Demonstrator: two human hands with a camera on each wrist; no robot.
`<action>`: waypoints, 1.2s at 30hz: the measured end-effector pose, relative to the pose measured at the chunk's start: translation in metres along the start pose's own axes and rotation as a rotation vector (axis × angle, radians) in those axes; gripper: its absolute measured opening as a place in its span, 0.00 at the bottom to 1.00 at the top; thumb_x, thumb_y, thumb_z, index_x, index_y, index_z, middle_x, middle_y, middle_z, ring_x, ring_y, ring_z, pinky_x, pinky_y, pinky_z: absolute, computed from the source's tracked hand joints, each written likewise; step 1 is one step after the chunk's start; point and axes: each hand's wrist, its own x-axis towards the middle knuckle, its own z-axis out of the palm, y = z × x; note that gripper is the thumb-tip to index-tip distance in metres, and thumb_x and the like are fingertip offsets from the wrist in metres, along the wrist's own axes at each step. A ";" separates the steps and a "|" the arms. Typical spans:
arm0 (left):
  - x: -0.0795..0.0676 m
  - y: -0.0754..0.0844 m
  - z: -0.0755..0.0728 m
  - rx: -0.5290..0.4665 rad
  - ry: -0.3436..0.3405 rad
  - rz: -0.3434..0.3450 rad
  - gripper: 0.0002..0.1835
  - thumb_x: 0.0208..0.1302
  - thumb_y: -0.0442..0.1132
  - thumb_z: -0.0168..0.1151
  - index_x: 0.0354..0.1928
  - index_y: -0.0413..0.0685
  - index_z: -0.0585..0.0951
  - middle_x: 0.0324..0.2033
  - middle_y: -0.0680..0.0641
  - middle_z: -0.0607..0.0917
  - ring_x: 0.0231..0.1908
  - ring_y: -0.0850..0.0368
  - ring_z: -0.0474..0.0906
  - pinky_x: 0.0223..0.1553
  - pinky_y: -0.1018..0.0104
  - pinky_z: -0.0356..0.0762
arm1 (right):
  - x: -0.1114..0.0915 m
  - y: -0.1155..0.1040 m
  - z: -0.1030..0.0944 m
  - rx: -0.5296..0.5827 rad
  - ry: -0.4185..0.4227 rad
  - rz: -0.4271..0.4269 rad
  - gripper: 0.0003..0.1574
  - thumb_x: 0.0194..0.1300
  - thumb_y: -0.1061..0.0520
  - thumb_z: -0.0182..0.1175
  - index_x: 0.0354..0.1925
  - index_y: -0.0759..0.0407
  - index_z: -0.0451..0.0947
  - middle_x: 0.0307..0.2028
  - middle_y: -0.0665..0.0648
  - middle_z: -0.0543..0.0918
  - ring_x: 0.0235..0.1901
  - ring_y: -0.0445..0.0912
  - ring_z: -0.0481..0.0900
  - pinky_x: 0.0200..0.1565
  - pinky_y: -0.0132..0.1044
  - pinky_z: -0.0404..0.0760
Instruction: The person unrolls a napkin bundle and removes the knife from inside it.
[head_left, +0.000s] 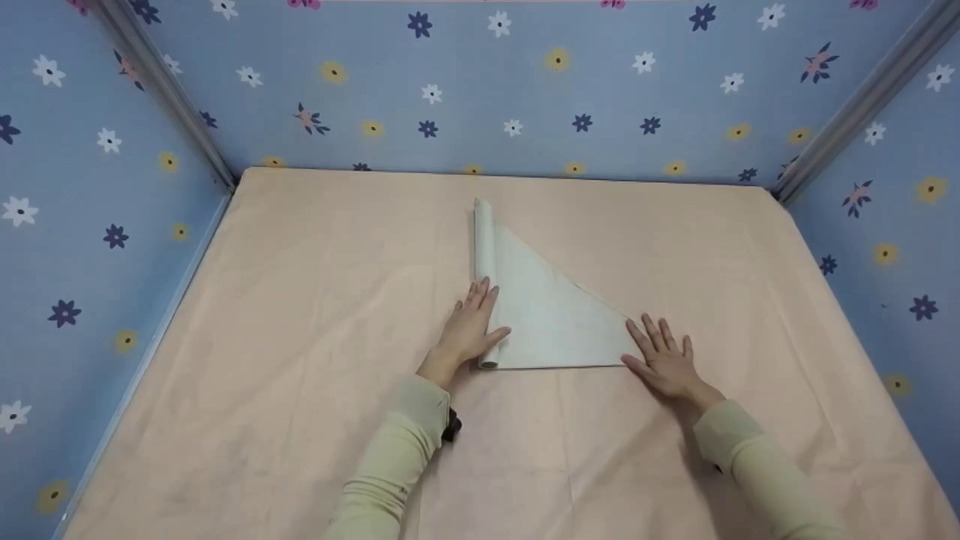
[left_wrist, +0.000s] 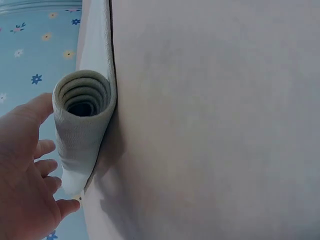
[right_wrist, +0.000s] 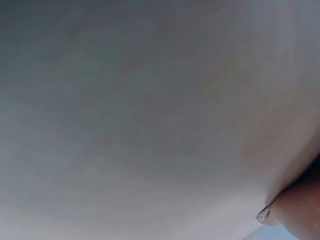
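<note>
A pale, whitish cloth (head_left: 555,315) lies spread on the table, its far edge slanting down to a corner on the right. Its left side is wound into a narrow roll (head_left: 484,240), and the spiral layers show at the near end of the roll (left_wrist: 80,132) in the left wrist view. My left hand (head_left: 469,330) rests on the lower part of this roll, fingers extended along it and thumb to its right. On the cloth's right corner my right hand (head_left: 667,367) lies with spread, straight fingers. Only a little of that hand (right_wrist: 300,210) shows in the right wrist view.
A peach sheet (head_left: 315,300) with faint creases covers the table. Blue flowered panels (head_left: 510,82) stand behind it and at both sides, with grey metal posts (head_left: 165,90) at the back corners.
</note>
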 end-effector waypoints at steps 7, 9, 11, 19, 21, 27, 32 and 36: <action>0.005 0.002 0.007 0.037 0.005 0.010 0.40 0.60 0.55 0.52 0.68 0.45 0.51 0.68 0.45 0.41 0.66 0.48 0.34 0.61 0.45 0.44 | 0.000 0.000 0.000 -0.006 -0.006 0.009 0.42 0.65 0.35 0.39 0.69 0.51 0.41 0.68 0.61 0.37 0.65 0.59 0.30 0.55 0.64 0.26; 0.005 0.003 0.008 0.047 0.001 0.010 0.39 0.60 0.56 0.51 0.68 0.46 0.51 0.68 0.46 0.41 0.66 0.48 0.34 0.61 0.45 0.44 | 0.000 -0.001 0.000 -0.003 -0.005 0.010 0.42 0.65 0.35 0.39 0.69 0.51 0.41 0.68 0.61 0.37 0.65 0.59 0.30 0.55 0.64 0.26; 0.006 0.004 0.009 0.050 -0.005 0.008 0.39 0.59 0.56 0.51 0.68 0.47 0.51 0.68 0.46 0.41 0.66 0.48 0.34 0.61 0.45 0.43 | 0.000 -0.001 0.000 -0.002 -0.005 0.010 0.42 0.65 0.35 0.39 0.69 0.52 0.41 0.68 0.61 0.37 0.65 0.59 0.30 0.55 0.64 0.26; 0.006 0.002 0.012 0.064 -0.019 0.012 0.39 0.59 0.56 0.52 0.67 0.46 0.53 0.68 0.46 0.41 0.66 0.48 0.34 0.62 0.47 0.43 | 0.000 -0.001 -0.001 0.005 -0.008 0.009 0.42 0.65 0.36 0.39 0.69 0.52 0.41 0.68 0.61 0.37 0.65 0.59 0.30 0.55 0.64 0.26; 0.006 0.000 0.013 0.065 -0.019 0.016 0.40 0.59 0.56 0.52 0.67 0.45 0.53 0.68 0.46 0.41 0.66 0.47 0.34 0.62 0.49 0.44 | 0.000 0.000 0.000 0.002 -0.009 0.010 0.42 0.65 0.35 0.39 0.69 0.52 0.41 0.68 0.61 0.37 0.65 0.59 0.30 0.55 0.64 0.25; 0.006 -0.004 0.013 0.077 -0.036 0.023 0.41 0.58 0.54 0.53 0.67 0.41 0.50 0.68 0.44 0.39 0.66 0.47 0.34 0.63 0.52 0.45 | 0.000 0.001 0.000 -0.003 -0.004 -0.004 0.42 0.65 0.37 0.40 0.69 0.52 0.41 0.68 0.61 0.37 0.65 0.59 0.30 0.55 0.64 0.26; 0.005 -0.006 0.012 0.073 -0.040 0.014 0.41 0.58 0.53 0.54 0.67 0.41 0.49 0.68 0.44 0.39 0.66 0.48 0.35 0.63 0.53 0.45 | 0.000 0.001 0.000 -0.007 -0.003 -0.006 0.41 0.65 0.37 0.39 0.69 0.52 0.41 0.68 0.61 0.37 0.65 0.59 0.30 0.55 0.64 0.26; 0.004 -0.006 0.011 0.066 -0.043 0.004 0.42 0.58 0.52 0.54 0.67 0.42 0.49 0.68 0.44 0.39 0.66 0.49 0.34 0.63 0.54 0.44 | 0.000 0.000 0.000 -0.008 -0.002 -0.005 0.41 0.65 0.37 0.39 0.69 0.52 0.41 0.68 0.61 0.37 0.65 0.59 0.30 0.56 0.64 0.26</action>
